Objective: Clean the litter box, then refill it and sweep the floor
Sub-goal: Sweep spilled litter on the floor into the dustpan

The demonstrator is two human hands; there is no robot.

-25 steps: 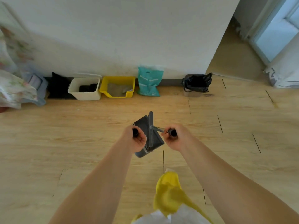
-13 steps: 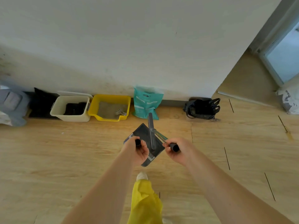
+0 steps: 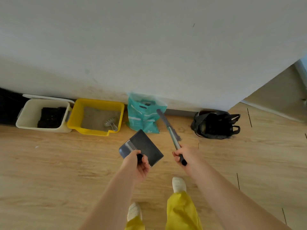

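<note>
Wooden plank floor [image 3: 49,163] ran along a white wall [image 3: 149,47]; the task's things sat in a row at the wall's foot.

Litter box [image 3: 98,131]: yellow, on the floor against the wall, holding grey litter with a small grey scoop [image 3: 111,123] lying in its right part. Just to its right, a teal litter bag [image 3: 144,117] leaned on the wall; to its left, a cream bin [image 3: 31,123] with dark contents. A black bag [image 3: 216,126] lay further right, well apart from the box.

Left hand [image 3: 137,165] gripped the handle of a dark dustpan [image 3: 142,146], fingers curled round it, pan held over the floor in front of the box. Right hand [image 3: 184,156] gripped the handle of a broom [image 3: 167,126], fingers wrapped round the shaft, its head angled toward the teal bag.

Judgement: litter was in the box and both sweeping tools were in hand, so the sweeping step looked to be starting. The next move probably called for lowering the pan's edge flat to the floor and drawing the broom toward it.

Writing: pale markings on the teal bag, too blurred to read; no brand legible anywhere
</note>
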